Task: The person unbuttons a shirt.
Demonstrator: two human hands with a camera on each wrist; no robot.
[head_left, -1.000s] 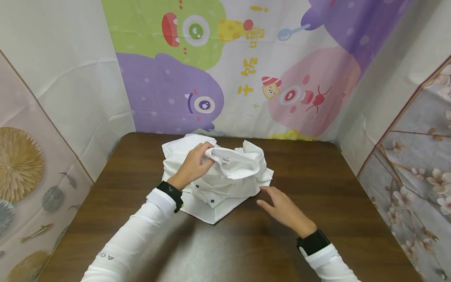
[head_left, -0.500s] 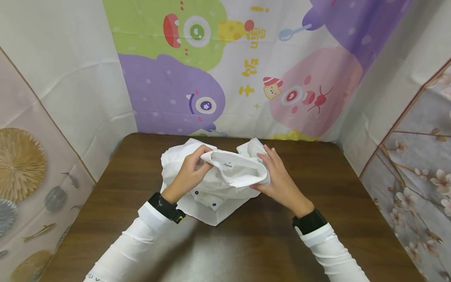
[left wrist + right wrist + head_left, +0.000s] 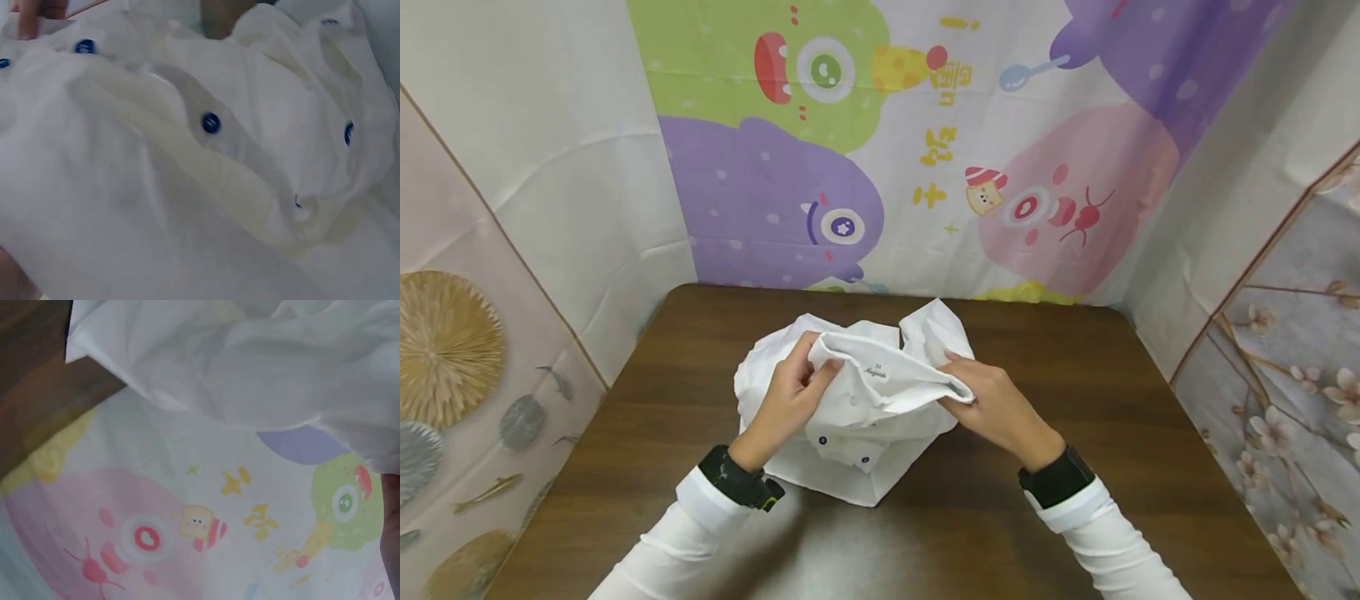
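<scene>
A white shirt with dark blue buttons lies bunched on the table in the head view. Its collar, with a small printed mark inside, is stretched between both hands. My left hand pinches the collar's left end between thumb and fingers. At the other end, my right hand grips the collar, its thumb partly hidden by cloth. Creased shirt cloth with several blue buttons fills the left wrist view. White cloth hangs across the top of the right wrist view.
The brown wooden table extends around the shirt. Behind it hangs a cartoon-printed curtain. Patterned panels stand at the left, with shell designs, and at the right, with blossoms.
My right hand has come from beside the shirt onto the collar's right end and grips it. Both hands have drawn the collar toward me, pulling it flatter and wider.
</scene>
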